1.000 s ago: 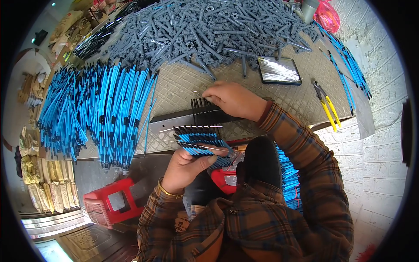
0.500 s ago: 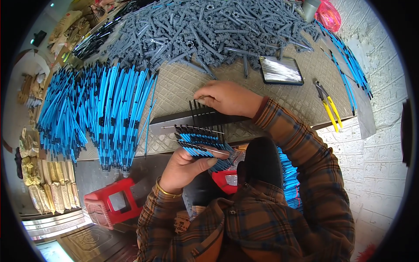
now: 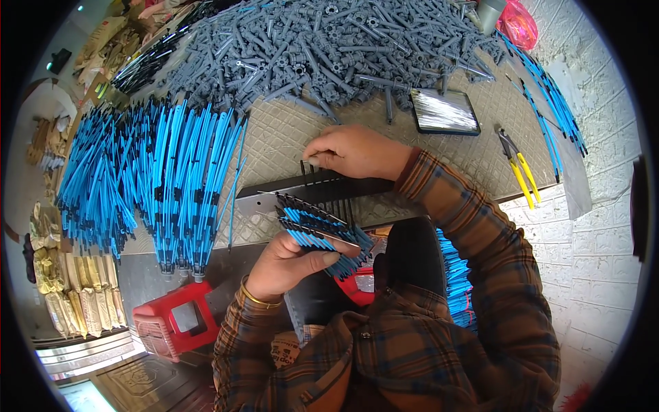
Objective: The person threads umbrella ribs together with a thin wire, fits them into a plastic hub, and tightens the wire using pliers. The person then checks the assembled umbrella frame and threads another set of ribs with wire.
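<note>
Clamping a bundle of short blue and black sticks (image 3: 312, 237) firmly between thumb and fingers of the left hand (image 3: 278, 268), just short of a dark metal bar (image 3: 264, 195). Tipping that bundle more steeply than a second ago, now slanting the thin silvery rod (image 3: 345, 240) across it down toward the right instead of keeping it closer to level. Working apart from it with the right hand (image 3: 360, 150), beyond the bar and farther out than the left, and sitting slightly farther left than a second ago. Bringing right thumb and fingertips together at the upper ends of some thin black sticks (image 3: 303, 169) crossing the bar; not being able to tell whether actually gripping them. Showing fewer of those upper ends beside the fingertips than a second ago, so seemingly still handling the black sticks rather than finishing with them, and not yet setting the bundle down. Leaving untouched a heap of grey parts (image 3: 316, 48) beyond both hands, a dark tray of silvery pins (image 3: 445, 113) beyond and right of the right hand, yellow-handled pliers (image 3: 518, 175) farther right, and a broad spread of blue sticks (image 3: 185, 185) left of the left hand.
</note>
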A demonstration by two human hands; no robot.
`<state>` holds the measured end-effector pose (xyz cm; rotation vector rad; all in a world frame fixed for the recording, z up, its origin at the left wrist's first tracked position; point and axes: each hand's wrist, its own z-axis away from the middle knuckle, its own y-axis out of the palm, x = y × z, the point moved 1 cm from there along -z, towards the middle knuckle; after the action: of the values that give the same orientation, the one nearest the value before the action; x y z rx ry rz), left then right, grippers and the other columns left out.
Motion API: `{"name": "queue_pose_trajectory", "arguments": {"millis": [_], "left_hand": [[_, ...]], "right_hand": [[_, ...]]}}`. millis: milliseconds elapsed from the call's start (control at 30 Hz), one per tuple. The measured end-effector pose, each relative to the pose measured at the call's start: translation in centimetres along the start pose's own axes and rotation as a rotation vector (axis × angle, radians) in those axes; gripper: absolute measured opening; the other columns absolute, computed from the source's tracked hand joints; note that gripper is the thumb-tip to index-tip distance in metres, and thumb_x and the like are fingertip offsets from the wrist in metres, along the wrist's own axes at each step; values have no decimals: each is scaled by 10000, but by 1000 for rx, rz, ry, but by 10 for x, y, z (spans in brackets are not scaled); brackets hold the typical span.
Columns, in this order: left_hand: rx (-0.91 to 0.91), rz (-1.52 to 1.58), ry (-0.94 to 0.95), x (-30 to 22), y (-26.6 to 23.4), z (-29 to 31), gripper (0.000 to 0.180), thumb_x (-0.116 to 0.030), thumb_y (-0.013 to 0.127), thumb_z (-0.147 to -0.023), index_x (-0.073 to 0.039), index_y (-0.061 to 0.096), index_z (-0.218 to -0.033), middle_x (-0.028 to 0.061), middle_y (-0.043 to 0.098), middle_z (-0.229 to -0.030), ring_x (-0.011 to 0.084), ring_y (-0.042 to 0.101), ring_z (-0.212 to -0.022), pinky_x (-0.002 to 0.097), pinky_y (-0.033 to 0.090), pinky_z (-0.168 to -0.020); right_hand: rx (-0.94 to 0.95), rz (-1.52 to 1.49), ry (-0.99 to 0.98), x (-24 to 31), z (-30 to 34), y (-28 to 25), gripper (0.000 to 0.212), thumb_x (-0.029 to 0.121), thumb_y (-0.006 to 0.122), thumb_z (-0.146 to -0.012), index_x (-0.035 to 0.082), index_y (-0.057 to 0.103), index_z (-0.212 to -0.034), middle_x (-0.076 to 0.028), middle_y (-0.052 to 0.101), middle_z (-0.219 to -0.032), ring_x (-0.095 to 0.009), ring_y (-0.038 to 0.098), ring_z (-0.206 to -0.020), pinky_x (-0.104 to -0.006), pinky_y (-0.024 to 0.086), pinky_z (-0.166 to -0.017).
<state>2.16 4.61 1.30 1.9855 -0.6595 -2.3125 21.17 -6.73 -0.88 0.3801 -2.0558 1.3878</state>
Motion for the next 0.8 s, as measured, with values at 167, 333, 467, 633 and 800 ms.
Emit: {"name": "queue_pose_trajectory", "arguments": {"millis": [167, 333, 467, 633, 800], "left_hand": [[18, -19, -15, 0, 0, 0, 196, 23, 556, -843, -9, 632, -1021, 82, 647, -1018, 163, 575, -1000, 303, 433, -893], [8, -50, 11, -1, 2, 4, 195, 22, 564, -839, -8, 631, -1020, 85, 646, -1026, 165, 573, -1009, 301, 431, -893], [15, -87, 29, -1, -3, 5, 185, 19, 562, -842, -7, 628, -1013, 88, 643, -1034, 167, 578, -1005, 298, 435, -885], [-10, -68, 96, -3, -4, 9, 161, 8, 561, -848, -7, 627, -995, 75, 643, -1013, 160, 588, -967, 290, 444, -863], [22, -227, 111, -5, -8, 3, 143, -14, 573, -850, -11, 626, -983, 53, 641, -972, 143, 584, -930, 282, 445, -851]], "right_hand": [[-28, 16, 131, 13, -4, 3, 221, 257, 544, -831, 94, 617, -962, -146, 609, -910, -320, 582, -854, -400, 460, -728], [-46, 110, 167, 8, 11, -7, 249, 292, 575, -819, 91, 591, -965, -118, 594, -946, -320, 578, -843, -395, 459, -725], [90, 204, 91, 14, 19, -19, 284, 284, 587, -810, 90, 571, -1016, -111, 572, -1021, -315, 574, -870, -398, 456, -740], [291, 291, -188, 22, 21, -31, 376, 280, 596, -803, 77, 541, -1115, -114, 526, -1118, -293, 561, -936, -387, 451, -778], [371, 488, -445, 27, 28, -47, 446, 281, 572, -813, 80, 501, -1205, -114, 522, -1113, -281, 550, -970, -395, 445, -822]]}}
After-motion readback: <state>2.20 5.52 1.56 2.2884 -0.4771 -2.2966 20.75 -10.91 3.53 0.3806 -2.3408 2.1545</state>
